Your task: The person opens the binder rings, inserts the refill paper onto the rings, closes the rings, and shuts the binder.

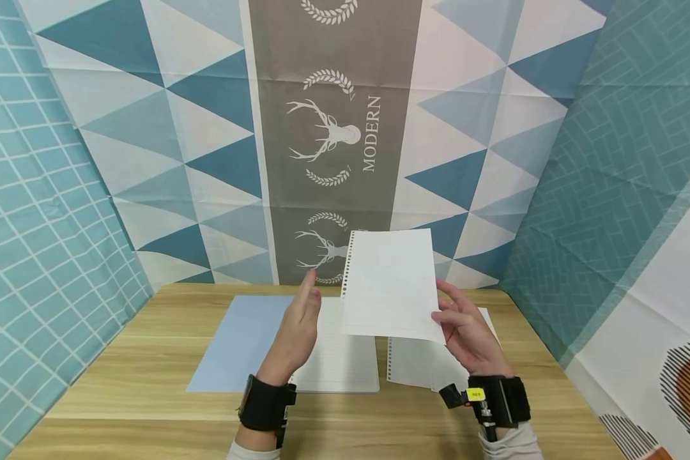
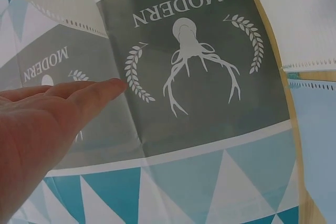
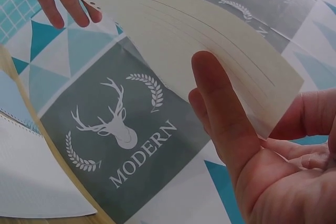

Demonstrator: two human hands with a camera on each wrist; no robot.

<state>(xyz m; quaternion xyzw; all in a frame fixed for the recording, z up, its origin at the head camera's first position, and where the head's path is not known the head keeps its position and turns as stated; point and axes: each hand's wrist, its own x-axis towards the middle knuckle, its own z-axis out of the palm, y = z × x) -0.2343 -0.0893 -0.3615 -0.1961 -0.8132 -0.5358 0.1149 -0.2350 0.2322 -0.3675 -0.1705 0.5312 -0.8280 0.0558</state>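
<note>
My right hand (image 1: 467,329) pinches a loose-leaf sheet (image 1: 390,284) at its lower right edge, holding it up above the table. Faint ruled lines and a row of punched holes along the left edge mark the sheet. In the right wrist view the sheet (image 3: 173,30) bows into a curve between thumb and fingers. Opposite its punched edge, my left hand (image 1: 296,326) is raised with straight fingers and nothing in it. Below lies a notebook, its blue cover (image 1: 230,348) on the left and its lined page (image 1: 345,367) on the right.
More loose punched sheets (image 1: 411,364) overlap on the wooden table (image 1: 149,409), right of the notebook and partly hidden by the raised sheet and right hand. A patterned cloth (image 1: 207,128) with deer heads hangs behind the table's back edge.
</note>
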